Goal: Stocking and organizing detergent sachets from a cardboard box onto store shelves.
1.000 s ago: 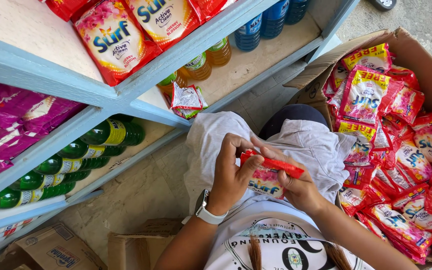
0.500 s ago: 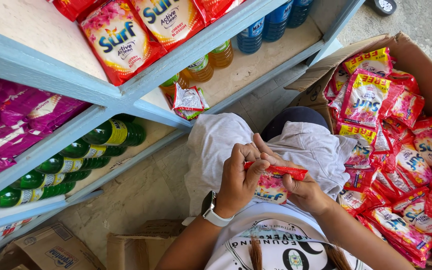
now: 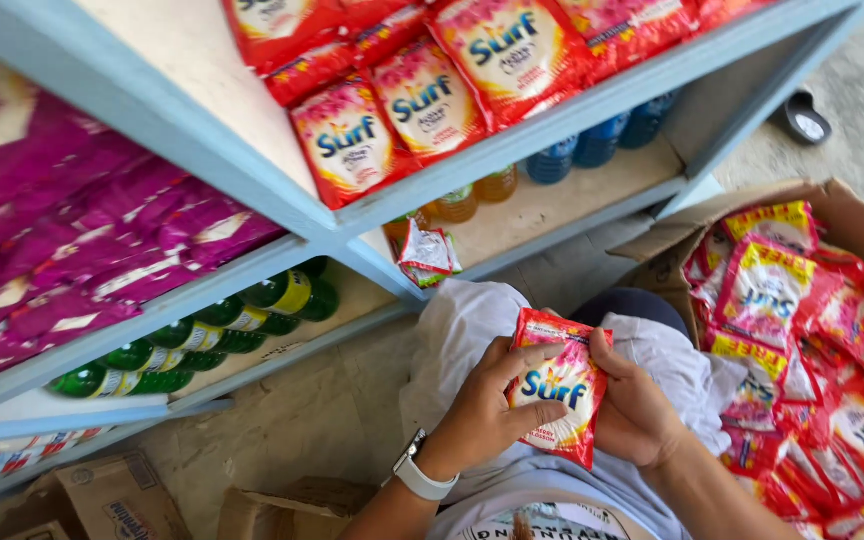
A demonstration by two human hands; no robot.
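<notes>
Left hand: your left hand (image 3: 482, 410) is closed around the red sachet (image 3: 557, 392), fingers (image 3: 537, 362) laid across its front and thumb behind its left edge; a white wristwatch (image 3: 420, 475) sits on that wrist.
Right hand: your right hand (image 3: 632, 410) grips the sachet's right edge, thumb (image 3: 600, 352) pressed at the top corner, palm cupped behind.
Sachet position: it stands nearly upright between both hands, above your lap, below the blue shelf (image 3: 252, 190).
Nearby: the open cardboard box (image 3: 852, 215) at your right is full of like red sachets (image 3: 782, 300); green bottles (image 3: 202, 335) lie on the lower shelf; more red sachets lie on the shelf above.
Risk, squeeze: pressing hard at the corner could, I judge, split the thin seam and spill the contents.
Risk, slip: the glossy film may slide out if one hand loosens, dropping it on the concrete floor (image 3: 302, 420).
</notes>
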